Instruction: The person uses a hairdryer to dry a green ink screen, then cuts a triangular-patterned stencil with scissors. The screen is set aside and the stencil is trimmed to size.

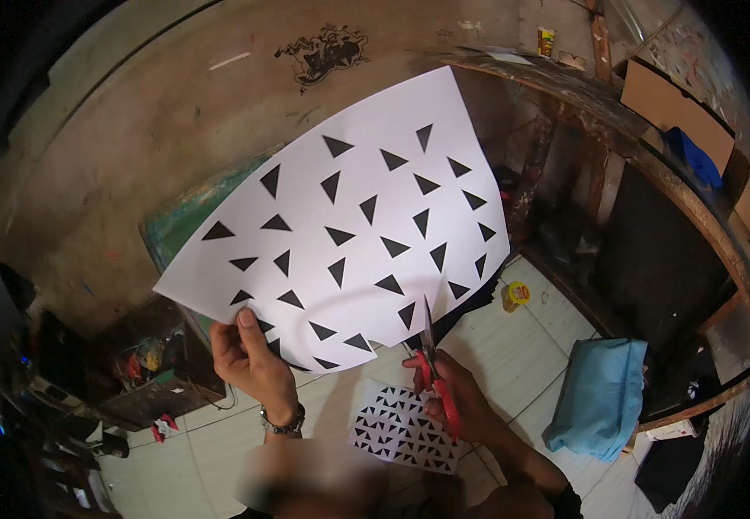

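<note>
A large white paper sheet (pixel 362 233) printed with black triangles hangs raised in front of me. Its lower left edge is pinched in my left hand (pixel 254 363), thumb on top and fingers behind. Red-handled scissors (pixel 431 363) are gripped in my right hand (pixel 466 394) at the sheet's lower edge. One blade shows in front of the paper, pointing up; the other is mostly hidden. A notch shows in the bottom edge left of the scissors. Below, a smaller sheet (pixel 402 428) with denser black triangles lies near my right wrist.
On the tiled floor (pixel 522 342) stands a small tub with a yellow lid (pixel 516 295). A light-blue cloth-covered object (pixel 597 398) sits at the right, near a worn wooden bench (pixel 704 203). An open cardboard box (pixel 678 112) is up on the right; a dark cabinet (pixel 145 389) stands left.
</note>
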### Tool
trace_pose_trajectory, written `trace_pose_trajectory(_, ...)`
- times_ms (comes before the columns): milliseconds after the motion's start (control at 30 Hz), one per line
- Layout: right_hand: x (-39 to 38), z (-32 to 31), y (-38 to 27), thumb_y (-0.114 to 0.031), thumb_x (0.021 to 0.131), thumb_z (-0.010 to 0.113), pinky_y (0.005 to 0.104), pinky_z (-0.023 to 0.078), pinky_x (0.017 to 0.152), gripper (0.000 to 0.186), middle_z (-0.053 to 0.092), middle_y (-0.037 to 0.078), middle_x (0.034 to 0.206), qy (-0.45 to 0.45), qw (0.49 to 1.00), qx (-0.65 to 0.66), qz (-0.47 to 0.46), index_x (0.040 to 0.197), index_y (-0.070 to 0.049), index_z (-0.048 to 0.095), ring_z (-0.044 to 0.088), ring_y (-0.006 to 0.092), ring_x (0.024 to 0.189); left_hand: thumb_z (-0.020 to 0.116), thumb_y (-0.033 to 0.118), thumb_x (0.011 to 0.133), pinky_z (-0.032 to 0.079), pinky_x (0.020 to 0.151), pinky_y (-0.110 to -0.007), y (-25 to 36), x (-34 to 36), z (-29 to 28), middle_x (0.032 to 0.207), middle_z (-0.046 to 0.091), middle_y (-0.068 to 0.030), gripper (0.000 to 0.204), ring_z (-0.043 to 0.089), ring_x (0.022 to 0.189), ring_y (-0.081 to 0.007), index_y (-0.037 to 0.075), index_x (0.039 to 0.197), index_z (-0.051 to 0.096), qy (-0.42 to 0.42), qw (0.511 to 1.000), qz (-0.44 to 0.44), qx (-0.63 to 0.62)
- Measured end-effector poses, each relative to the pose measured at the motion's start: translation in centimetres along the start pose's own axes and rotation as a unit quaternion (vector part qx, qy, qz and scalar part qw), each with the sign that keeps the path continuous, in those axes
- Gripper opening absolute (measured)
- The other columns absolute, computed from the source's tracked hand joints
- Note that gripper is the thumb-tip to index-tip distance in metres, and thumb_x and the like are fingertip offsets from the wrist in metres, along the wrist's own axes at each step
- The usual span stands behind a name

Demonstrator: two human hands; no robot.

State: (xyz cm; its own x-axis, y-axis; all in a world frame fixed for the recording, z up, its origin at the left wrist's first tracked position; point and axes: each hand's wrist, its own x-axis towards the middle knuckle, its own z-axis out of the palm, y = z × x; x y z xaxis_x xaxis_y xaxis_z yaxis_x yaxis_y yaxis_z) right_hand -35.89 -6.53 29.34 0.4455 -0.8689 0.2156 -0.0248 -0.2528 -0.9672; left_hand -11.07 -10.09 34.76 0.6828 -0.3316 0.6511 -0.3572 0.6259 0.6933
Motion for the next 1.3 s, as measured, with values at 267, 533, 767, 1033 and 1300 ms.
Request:
trace_pose_trajectory(267,0.1,0.7,0.4,-0.005,0.084,0.074,0.0349,0.052,0.079,0.046,0.056,0.007,0.091,0.029,0.998,0.06,0.01,0.126,0.0,0.057,0.059,0.0175,0.08,0.061,0.013,0.102,0.049,0.078,-0.025,-0.3,-1.5,-0.3,0.098,0.067,-0.0066,0.019,0.06,0.088,-0.0093,-0.005,0.107,0.063,0.001,1.0,0.017,0.0)
trace_pose_trajectory(533,-0.1,2.2,0.8,-0.023,0.095,0.059,0.0295,0.047,0.069,0.038,0.059,0.007,0.082,0.04,0.986,0.151,0.054,0.124,0.001,0.056,0.058,0.0133,0.075,0.06,0.015,0.102,0.05,0.075,-0.024,-0.6,-2.5,-0.1,0.099,0.067,-0.0067,0.02,0.061,0.086,-0.0095,-0.004,0.109,0.062,0.009,0.999,0.032,0.004)
trace_pose_trajectory(767,-0.7,0.1,2.5,0.005,0.079,0.071,0.0335,0.054,0.079,0.056,0.056,0.008,0.106,-0.079,0.996,0.008,-0.037,0.132,-0.002,0.055,0.059,0.0198,0.095,0.062,0.013,0.1,0.049,0.075,-0.024,-0.1,1.8,-1.1,0.102,0.069,-0.007,0.02,0.061,0.088,-0.0089,-0.005,0.109,0.064,-0.027,0.999,-0.029,0.01)
trace_pose_trajectory(1033,-1.6,-5.2,1.8,-0.045,0.079,0.075,0.0398,0.046,0.089,0.079,0.056,0.012,0.108,-0.156,0.978,-0.138,-0.012,0.14,0.0,0.051,0.056,0.0257,0.098,0.068,0.013,0.096,0.049,0.074,-0.023,-1.1,4.9,-2.2,0.093,0.071,-0.0047,0.016,0.062,0.079,-0.008,-0.001,0.103,0.069,-0.119,0.99,-0.062,-0.03)
trace_pose_trajectory(1300,-0.2,-5.3,-0.1,-0.018,0.076,0.085,0.0393,0.05,0.085,0.054,0.061,0.013,0.105,-0.189,0.979,-0.075,-0.002,0.122,-0.001,0.061,0.061,0.0296,0.097,0.069,0.011,0.096,0.043,0.068,-0.02,-1.1,4.5,-2.3,0.086,0.071,-0.001,0.012,0.057,0.073,-0.0038,0.0,0.099,0.07,-0.162,0.984,-0.069,-0.01)
